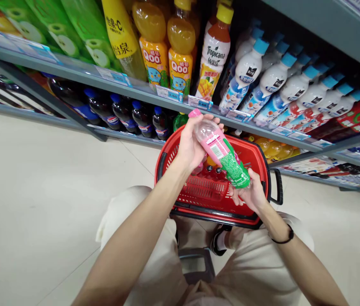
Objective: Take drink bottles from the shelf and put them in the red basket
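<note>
I hold a clear plastic bottle [221,151] with a pink cap and a pink and green label, tilted with its cap up and to the left. My left hand [192,146] is wrapped round its neck and shoulder. My right hand [250,193] cups its bottom end from below. Both hands hover over a red shopping basket [256,155] on the floor in front of my knees. A few bottle caps show inside the basket under the bottle.
Grey store shelves [141,95] run across the view with Qoo and Tropicana juice bottles, white bottles with blue caps, green bottles and dark cola bottles lower down. Pale tiled floor [39,178] lies to the left. A small stool is between my legs.
</note>
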Action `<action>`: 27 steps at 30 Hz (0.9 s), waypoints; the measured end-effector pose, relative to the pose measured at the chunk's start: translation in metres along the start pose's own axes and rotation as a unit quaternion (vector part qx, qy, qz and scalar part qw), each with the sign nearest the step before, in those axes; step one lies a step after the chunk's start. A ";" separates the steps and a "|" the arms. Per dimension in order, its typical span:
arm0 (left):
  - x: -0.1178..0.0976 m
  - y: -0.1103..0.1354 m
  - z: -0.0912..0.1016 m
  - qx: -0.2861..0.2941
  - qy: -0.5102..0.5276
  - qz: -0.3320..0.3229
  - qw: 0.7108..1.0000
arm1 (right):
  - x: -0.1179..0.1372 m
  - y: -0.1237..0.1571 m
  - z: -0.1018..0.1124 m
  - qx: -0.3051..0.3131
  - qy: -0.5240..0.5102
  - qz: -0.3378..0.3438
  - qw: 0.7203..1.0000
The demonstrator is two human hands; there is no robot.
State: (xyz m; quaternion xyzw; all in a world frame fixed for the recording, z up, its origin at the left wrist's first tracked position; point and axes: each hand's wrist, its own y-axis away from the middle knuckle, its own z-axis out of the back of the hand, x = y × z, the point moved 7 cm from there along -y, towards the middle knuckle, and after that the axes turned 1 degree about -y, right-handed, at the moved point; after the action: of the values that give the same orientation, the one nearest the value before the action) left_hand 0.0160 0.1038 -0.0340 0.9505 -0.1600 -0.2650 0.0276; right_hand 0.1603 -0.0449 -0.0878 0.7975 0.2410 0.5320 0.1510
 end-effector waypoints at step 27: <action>-0.010 -0.011 0.029 -0.106 0.017 -0.035 0.994 | 0.034 0.023 0.007 -0.152 0.478 0.301 0.811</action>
State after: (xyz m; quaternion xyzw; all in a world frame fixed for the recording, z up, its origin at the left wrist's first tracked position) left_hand -0.0036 0.1183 -0.0560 0.9516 -0.0972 -0.2647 0.1222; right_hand 0.1825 -0.0458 -0.0526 0.4421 -0.0532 0.8948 -0.0316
